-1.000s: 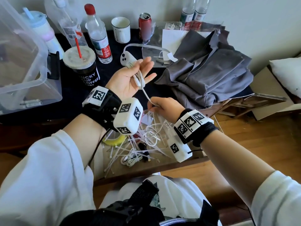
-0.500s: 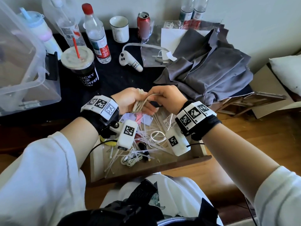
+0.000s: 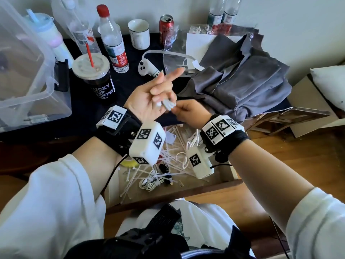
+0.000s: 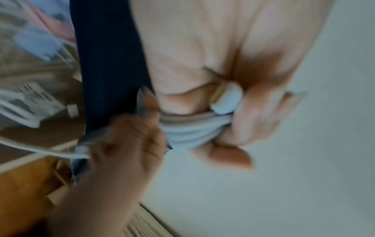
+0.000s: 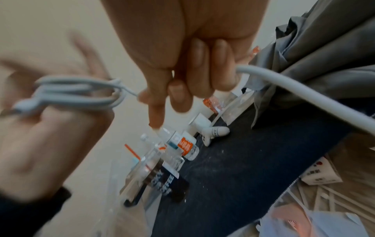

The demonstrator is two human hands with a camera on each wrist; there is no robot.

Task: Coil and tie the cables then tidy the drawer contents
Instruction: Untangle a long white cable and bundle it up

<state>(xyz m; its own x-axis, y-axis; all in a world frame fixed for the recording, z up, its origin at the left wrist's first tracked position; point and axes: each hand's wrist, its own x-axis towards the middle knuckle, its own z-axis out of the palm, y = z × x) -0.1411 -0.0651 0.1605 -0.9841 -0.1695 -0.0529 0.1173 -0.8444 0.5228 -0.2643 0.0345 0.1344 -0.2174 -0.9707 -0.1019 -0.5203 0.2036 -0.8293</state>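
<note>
Head view, left hand (image 3: 147, 98) raised palm-up, white cable (image 3: 169, 105) looped round its curled fingers, right hand (image 3: 190, 112) at 3 o'clock pinching the strand — right wrist view alone shows loose cable trailing away, open drawer (image 3: 214, 186) at 6 o'clock.

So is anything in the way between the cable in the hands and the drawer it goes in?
Nothing visible blocks it. The cable is wound on the left hand, just above the open drawer. The drawer does hold loose zip ties and another cable.
</note>
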